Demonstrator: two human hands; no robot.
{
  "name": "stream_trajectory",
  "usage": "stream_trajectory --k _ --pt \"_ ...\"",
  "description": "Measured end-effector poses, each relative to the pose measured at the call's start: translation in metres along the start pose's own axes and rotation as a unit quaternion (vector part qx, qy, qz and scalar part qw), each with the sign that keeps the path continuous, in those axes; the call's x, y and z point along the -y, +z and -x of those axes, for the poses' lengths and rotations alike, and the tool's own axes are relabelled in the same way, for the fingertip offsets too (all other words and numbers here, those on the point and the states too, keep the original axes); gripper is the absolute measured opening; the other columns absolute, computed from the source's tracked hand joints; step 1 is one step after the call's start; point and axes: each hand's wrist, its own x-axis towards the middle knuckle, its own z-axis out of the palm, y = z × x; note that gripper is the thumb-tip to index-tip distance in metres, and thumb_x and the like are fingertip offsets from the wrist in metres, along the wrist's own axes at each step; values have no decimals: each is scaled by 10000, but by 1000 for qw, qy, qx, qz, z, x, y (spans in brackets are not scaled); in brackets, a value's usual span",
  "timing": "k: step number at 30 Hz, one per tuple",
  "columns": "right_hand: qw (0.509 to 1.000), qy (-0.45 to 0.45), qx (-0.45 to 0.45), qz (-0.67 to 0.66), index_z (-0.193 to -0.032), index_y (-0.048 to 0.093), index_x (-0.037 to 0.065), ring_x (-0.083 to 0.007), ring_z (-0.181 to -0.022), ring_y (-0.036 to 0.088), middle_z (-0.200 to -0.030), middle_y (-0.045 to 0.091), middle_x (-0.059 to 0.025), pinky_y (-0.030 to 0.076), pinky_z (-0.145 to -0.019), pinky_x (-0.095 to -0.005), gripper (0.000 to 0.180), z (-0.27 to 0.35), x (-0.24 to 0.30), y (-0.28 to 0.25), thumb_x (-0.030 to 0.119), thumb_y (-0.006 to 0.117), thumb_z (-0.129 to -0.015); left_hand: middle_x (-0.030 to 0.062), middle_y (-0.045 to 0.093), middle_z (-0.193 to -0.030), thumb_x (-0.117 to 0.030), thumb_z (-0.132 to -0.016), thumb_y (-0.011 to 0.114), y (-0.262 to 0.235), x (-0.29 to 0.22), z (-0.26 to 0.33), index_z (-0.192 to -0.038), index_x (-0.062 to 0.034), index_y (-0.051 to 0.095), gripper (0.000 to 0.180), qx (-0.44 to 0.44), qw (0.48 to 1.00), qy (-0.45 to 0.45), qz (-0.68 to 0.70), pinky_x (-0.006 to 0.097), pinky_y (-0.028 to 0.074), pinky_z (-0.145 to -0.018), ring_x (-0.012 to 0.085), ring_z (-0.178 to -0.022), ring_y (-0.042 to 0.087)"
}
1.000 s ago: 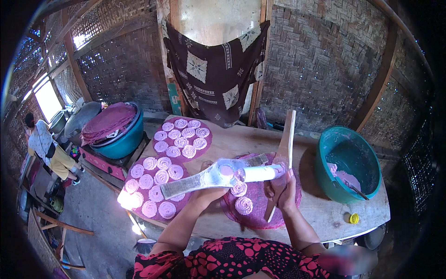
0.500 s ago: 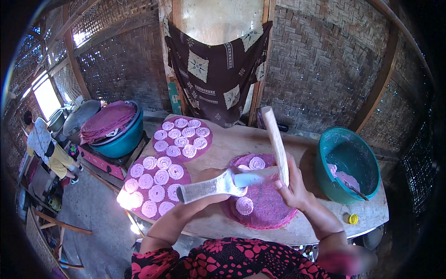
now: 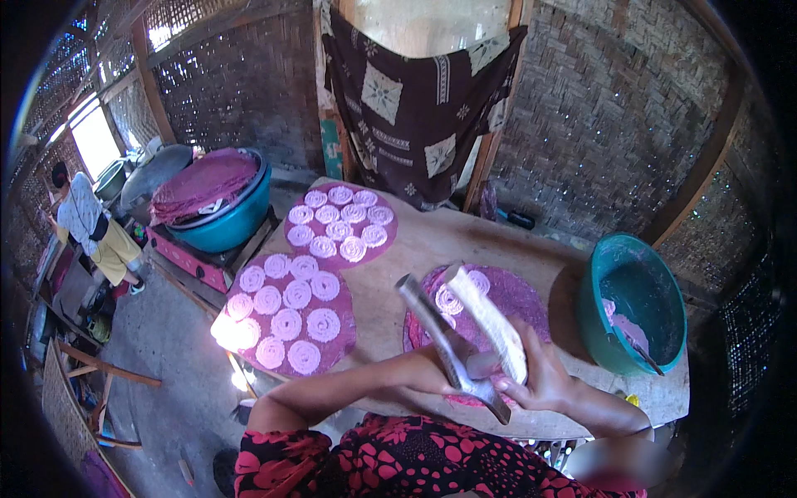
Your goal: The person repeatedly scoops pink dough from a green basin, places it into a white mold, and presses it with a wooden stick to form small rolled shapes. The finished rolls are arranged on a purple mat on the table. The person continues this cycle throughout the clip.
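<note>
Both my hands are on a hand press held above the near side of the table. My left hand (image 3: pixel 427 371) is closed around its metal body (image 3: pixel 452 353), partly hidden behind it. My right hand (image 3: pixel 544 375) is wrapped about the pale wooden plunger (image 3: pixel 490 319), whose handle runs nearly alongside the metal bar. Beneath lies a round pink mat (image 3: pixel 519 299) bearing a few pale pink dough coils (image 3: pixel 477 282), partly covered by the press and my hands. Two more round mats to the left, a far mat (image 3: pixel 371 252) and a near mat (image 3: pixel 343 355), carry several spiral coils each.
At the table's right stands a deep green tub (image 3: pixel 599 311) with pink dough (image 3: pixel 627 328) and a stick-like utensil. A yellow cap (image 3: pixel 633 400) lies near it. Left of the table, a blue basin (image 3: pixel 237 231) holds stacked pink mats. Another person (image 3: pixel 91 224) stands at far left.
The press has come down toward my body and turned, its metal bar swinging from nearly level to steep. Both hands still grip it. My view has shifted slightly.
</note>
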Motion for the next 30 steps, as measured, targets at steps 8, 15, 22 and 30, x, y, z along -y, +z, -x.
stream_trajectory --k 8,15,22,30 --pt "677 76 234 -693 -1491 188 -48 -353 -1172 549 -1293 516 -260 430 -980 -491 1302 41 -86 47 723 770 -619 206 708 -941 -338 -754 816 -43 9 -31 -1055 15 688 481 36 999 -18 -16 355 521 -828 261 -862 686" --pt "508 -293 22 -810 -1523 282 99 -259 -832 598 -982 593 -150 467 -707 -409 1126 88 -141 117 694 745 -686 135 506 -1378 -387 -984 586 -61 67 26 -1402 -37 418 571 -398 893 -115 174 392 382 -1071 237 -1302 471" --pt "429 -431 -24 -794 -1528 301 133 -242 -727 590 -883 598 -113 461 -646 -387 945 139 -159 105 629 680 -819 112 288 -1555 -338 -1011 537 78 135 89 -1525 -100 228 645 -452 719 -328 414 449 272 -1143 300 -1433 296" --pt "467 -430 -34 -772 -1526 351 206 -202 -554 539 -781 579 -88 441 -538 -356 586 127 -154 92 398 513 -996 77 379 -1500 -312 -999 564 74 147 64 -1512 -78 229 655 -485 686 -312 444 412 282 -1130 262 -1392 365"
